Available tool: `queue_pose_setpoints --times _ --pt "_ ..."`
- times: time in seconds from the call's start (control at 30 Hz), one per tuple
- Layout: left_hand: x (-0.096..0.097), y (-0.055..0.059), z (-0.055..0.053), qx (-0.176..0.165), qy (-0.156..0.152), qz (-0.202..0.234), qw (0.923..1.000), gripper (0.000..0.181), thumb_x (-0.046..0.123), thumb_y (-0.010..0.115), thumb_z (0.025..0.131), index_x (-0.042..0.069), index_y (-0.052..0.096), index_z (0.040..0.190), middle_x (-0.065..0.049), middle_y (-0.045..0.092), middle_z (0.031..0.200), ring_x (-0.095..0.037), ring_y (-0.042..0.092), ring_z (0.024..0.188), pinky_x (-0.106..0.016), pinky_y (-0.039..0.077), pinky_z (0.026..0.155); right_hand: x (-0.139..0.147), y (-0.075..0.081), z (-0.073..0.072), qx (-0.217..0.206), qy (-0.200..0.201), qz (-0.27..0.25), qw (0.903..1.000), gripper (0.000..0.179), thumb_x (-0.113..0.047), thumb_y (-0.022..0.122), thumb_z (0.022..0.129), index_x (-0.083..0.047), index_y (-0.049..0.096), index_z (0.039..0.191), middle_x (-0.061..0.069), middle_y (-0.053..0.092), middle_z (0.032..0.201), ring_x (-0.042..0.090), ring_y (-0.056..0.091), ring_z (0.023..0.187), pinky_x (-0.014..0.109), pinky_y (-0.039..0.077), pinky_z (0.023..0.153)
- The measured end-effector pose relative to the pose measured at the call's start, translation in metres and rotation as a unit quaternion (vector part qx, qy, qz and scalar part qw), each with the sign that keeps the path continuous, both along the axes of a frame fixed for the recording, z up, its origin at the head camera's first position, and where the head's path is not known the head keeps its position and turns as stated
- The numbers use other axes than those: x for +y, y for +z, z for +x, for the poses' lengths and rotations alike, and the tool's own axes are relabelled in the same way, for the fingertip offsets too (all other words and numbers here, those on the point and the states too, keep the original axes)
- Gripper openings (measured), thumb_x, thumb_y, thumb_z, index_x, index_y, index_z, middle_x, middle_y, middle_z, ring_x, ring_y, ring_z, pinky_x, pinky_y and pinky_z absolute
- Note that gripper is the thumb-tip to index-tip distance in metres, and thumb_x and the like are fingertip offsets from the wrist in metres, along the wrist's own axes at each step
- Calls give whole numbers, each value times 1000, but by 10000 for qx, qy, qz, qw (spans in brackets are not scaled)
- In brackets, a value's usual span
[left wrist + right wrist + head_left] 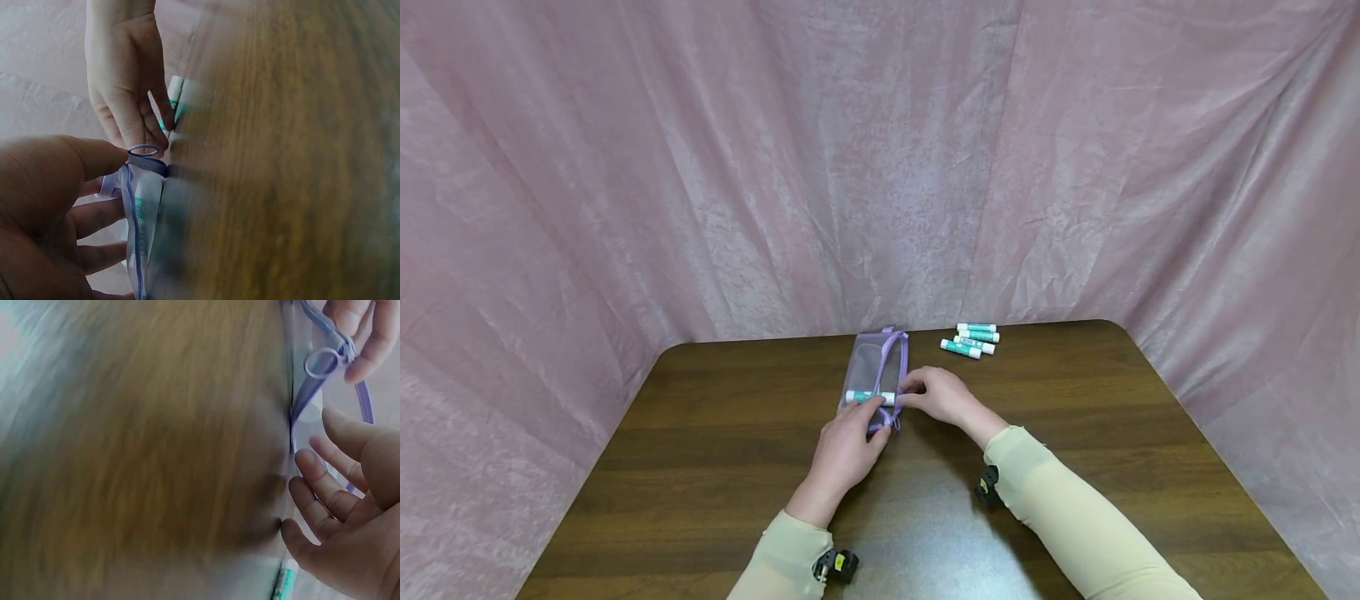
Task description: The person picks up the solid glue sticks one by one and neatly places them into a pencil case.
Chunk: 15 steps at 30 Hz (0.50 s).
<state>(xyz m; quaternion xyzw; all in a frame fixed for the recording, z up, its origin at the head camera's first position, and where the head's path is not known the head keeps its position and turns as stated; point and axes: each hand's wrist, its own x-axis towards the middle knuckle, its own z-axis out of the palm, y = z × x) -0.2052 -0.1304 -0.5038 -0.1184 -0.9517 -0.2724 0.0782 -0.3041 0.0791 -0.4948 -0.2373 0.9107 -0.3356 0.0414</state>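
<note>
A see-through mesh pouch with purple zipper edging lies near the table's far edge, its zipped side spread apart. Inside the near part rests a white glue stick with a green label, lying crosswise. My left hand grips the pouch's near corner; in the left wrist view the thumb presses by the zipper's ring pull, fingers behind the mesh. My right hand is at the pouch's right opening edge, fingertips beside the glue stick's white end. Its fingers are loosely bent in the right wrist view, with nothing between them.
Several more white-and-green glue sticks lie in a loose group at the far edge, right of the pouch. The brown wooden table reaches back to a pink curtain. Each sleeve bears a small black wrist camera.
</note>
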Motion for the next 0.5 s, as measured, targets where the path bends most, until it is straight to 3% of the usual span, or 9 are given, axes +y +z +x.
queue_pose_setpoints --times 0.03,0.07,0.27,0.3,0.5 --pt "0 0 0 14 -4 -13 10000 48 26 77 106 13 66 151 -17 68 149 -47 55 146 -72 46 110 4 0 0 33 3 -38 10000 22 -28 84 101 -11 84 116 -3 79 105 19 72 102 48 56 95" --pt "0 0 0 8 0 -26 10000 48 27 77 106 13 66 151 -17 68 149 -46 55 146 -71 46 110 11 -11 -8 189 89 -135 9997 26 -34 83 102 -14 84 118 -4 79 106 18 72 103 46 56 96" --pt "3 -1 2 -111 43 -61 9999 48 29 77 107 14 67 151 -16 67 150 -44 55 146 -71 46 111 32 -7 -9 462 -288 -152 9984 37 -30 82 102 -8 78 131 9 77 123 30 71 119 53 54 104" --pt "3 -1 2 -121 46 -65 9999 48 29 77 107 14 67 151 -16 67 150 -44 55 146 -70 46 111 32 4 -2 382 -461 -61 9982 37 -23 82 102 -4 76 133 12 76 126 35 70 121 57 53 105" --pt "8 -1 3 -81 65 -135 9999 48 31 77 106 16 67 151 -16 68 149 -45 57 145 -71 47 108 48 6 -7 415 -896 66 9951 48 -25 80 104 -2 70 145 17 72 137 38 68 127 58 52 106"
